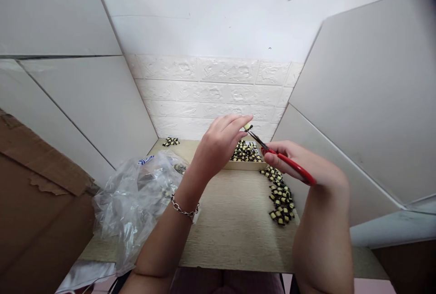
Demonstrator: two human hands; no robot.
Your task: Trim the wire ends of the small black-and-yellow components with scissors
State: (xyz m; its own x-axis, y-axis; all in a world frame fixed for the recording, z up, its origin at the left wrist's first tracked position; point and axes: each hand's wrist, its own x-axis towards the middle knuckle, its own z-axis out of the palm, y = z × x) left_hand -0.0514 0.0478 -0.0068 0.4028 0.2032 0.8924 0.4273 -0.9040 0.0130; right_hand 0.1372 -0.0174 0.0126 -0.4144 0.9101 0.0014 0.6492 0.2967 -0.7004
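Between the thumb and fingers of my left hand (223, 137) is a small yellow-and-black piece (248, 127), held up above the table. My right hand (289, 158) grips red-handled scissors (294, 167), whose tips reach to the piece; whether the blades touch it I cannot tell. Below both hands stands a shallow box (247, 165) full of similar yellow-and-black pieces. More loose pieces (282, 201) lie in a curved heap on the table to the right, under my right forearm. The exact kind of these pieces is too small to make out.
A crumpled clear plastic bag (132, 198) lies on the table (235, 221) at left. Behind it sits a small cluster of pieces (170, 141). White panels (81, 103) flank the table, with a white brick-textured wall (218, 71) behind. Brown cardboard (41, 203) stands at far left.
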